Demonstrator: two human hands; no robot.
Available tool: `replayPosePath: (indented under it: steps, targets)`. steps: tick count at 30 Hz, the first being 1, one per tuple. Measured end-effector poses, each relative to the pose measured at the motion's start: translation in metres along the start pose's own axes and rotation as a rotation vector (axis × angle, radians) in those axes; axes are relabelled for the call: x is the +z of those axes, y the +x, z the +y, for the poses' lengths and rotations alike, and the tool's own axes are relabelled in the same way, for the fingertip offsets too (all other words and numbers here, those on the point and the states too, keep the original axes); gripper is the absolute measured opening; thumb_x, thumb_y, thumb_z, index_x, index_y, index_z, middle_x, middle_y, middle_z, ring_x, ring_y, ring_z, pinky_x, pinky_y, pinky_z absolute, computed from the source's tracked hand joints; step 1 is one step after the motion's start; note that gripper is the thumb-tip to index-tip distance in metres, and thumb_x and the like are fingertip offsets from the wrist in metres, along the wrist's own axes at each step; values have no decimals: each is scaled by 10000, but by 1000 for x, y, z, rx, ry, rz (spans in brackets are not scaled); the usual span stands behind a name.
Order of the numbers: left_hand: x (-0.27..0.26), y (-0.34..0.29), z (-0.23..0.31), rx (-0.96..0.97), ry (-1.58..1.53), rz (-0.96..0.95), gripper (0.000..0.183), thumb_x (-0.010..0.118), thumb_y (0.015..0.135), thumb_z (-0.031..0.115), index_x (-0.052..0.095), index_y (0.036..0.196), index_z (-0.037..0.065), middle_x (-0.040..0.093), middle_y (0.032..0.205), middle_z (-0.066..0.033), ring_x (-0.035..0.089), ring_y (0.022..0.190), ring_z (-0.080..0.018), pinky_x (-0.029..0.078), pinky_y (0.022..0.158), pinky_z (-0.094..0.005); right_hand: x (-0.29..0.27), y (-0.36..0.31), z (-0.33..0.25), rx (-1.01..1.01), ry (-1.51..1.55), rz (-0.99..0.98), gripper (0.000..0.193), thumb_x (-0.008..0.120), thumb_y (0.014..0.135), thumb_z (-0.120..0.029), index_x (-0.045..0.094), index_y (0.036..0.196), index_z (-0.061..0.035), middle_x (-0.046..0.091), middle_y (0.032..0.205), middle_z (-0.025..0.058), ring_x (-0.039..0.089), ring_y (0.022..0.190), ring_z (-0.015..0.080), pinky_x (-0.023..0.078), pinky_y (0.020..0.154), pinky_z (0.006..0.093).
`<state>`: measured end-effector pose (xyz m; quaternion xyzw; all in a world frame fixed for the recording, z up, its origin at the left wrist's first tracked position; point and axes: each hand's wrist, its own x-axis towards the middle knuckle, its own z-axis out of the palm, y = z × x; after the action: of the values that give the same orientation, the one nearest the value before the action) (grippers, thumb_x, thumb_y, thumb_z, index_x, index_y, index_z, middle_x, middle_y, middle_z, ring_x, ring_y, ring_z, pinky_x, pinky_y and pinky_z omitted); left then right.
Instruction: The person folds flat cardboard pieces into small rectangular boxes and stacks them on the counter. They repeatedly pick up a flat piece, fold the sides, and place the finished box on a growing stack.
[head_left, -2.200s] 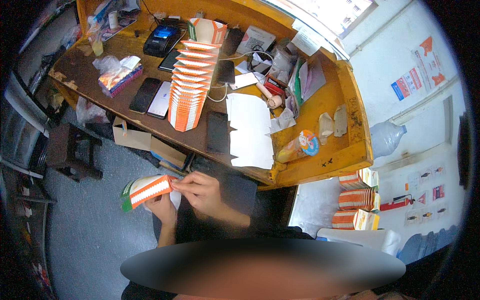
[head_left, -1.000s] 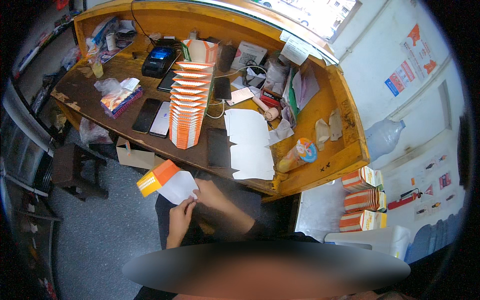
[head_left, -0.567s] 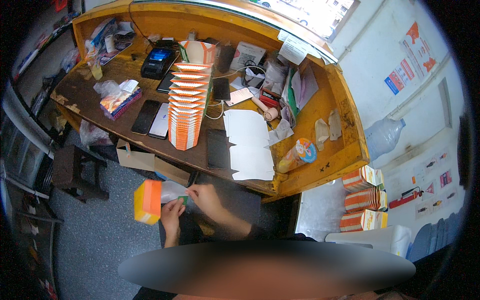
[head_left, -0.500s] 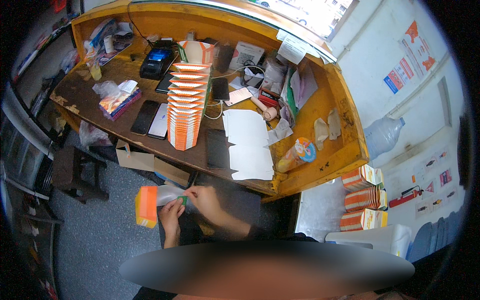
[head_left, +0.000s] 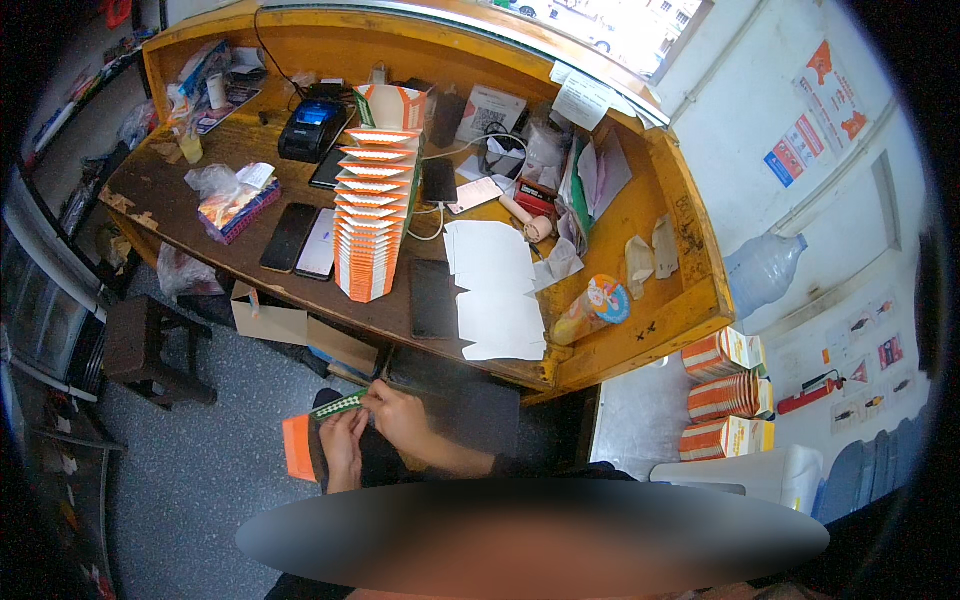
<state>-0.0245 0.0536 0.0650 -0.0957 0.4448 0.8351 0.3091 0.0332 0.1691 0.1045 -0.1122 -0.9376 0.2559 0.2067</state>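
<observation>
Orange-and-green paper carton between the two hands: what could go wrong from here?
The carton could crease along its green patterned strip, because the left hand and the right hand both press close there. It might also drop if the grip slips: its orange panel sticks out past the left hand, seen against the grey speckled floor.

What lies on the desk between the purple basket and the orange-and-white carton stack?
The head view shows a black phone and, nearer the carton stack, a bright-screened phone.

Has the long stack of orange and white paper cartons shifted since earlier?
No: judged against the brown wooden desk, the carton stack has kept its place.
</observation>
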Motion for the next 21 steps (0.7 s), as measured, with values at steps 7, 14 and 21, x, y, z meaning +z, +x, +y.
replayPosePath:
  steps: [7,14,21]
  targets:
    - [0,-6,0,9,12,52,124,569,886,-26,622,997,-11,653,1011,-96,639,959,-190,545,878,-314,-2,-10,7,-197,-70,-45,165,583,789,-91,633,915,2,587,1000,121,662,807,282,557,582,390]
    - [-1,-5,-1,24,42,28,227,578,895,-22,563,1122,-28,619,1101,-106,629,1005,-206,548,888,-320,2,-9,16,-300,-125,-59,245,590,780,-99,613,979,42,580,1069,158,661,821,272,568,579,366]
    - [3,-5,-6,94,3,25,155,577,909,-5,610,1054,-50,636,1035,-107,635,955,-190,550,862,-287,10,-10,16,-264,-143,-68,219,591,777,-84,616,947,50,577,1047,176,664,735,284,568,565,369]
